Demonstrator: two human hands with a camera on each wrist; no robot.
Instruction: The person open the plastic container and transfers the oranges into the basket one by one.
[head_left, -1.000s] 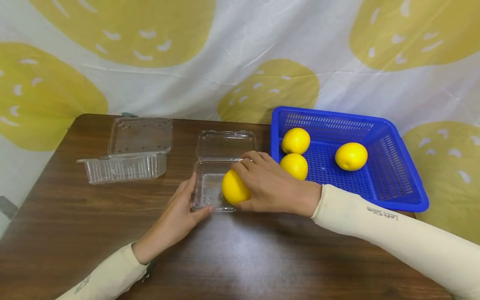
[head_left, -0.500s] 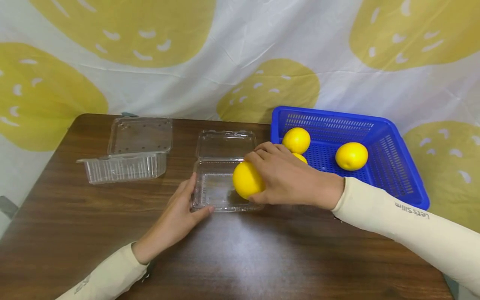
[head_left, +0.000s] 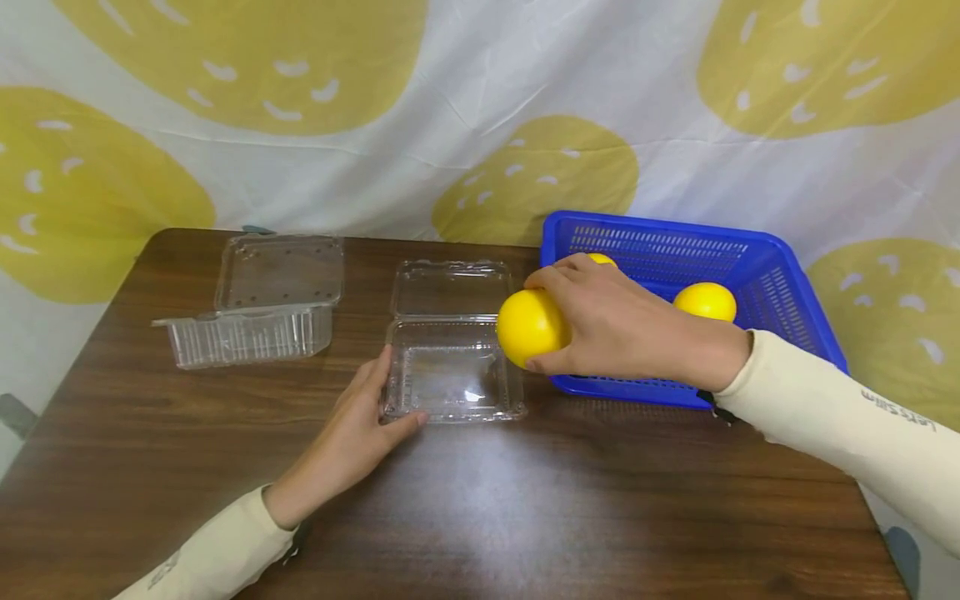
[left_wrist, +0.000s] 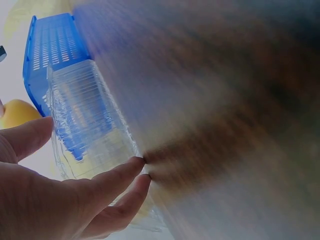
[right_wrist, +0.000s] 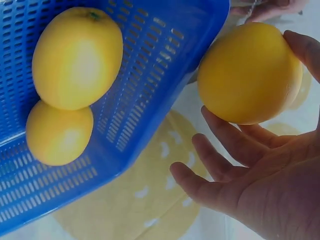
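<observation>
My right hand point(head_left: 622, 329) grips a yellow lemon point(head_left: 531, 328) between thumb and fingers, held up between the clear clamshell box and the blue basket. The right wrist view shows this lemon point(right_wrist: 250, 75) at the fingertips. My left hand point(head_left: 356, 429) rests at the front left corner of the clear plastic clamshell box point(head_left: 450, 375), fingers fairly straight along its side, thumb at the front edge. The box lies with its lid point(head_left: 452, 289) folded back. In the left wrist view the thumb touches the rim of the box point(left_wrist: 82, 100) and the fingertips reach its other edge.
A blue slotted basket point(head_left: 806, 308) stands at the right with several lemons in it, one lemon point(head_left: 705, 301) at its right side. The right hand partly covers the others. Another clear clamshell box point(head_left: 251, 333) stands open at the left. A patterned cloth point(head_left: 337, 192) hangs behind the table point(head_left: 420, 517).
My right hand has lifted the lemon up and to the right, from over the clamshell box to near the basket's left side. My left hand stays at the box.
</observation>
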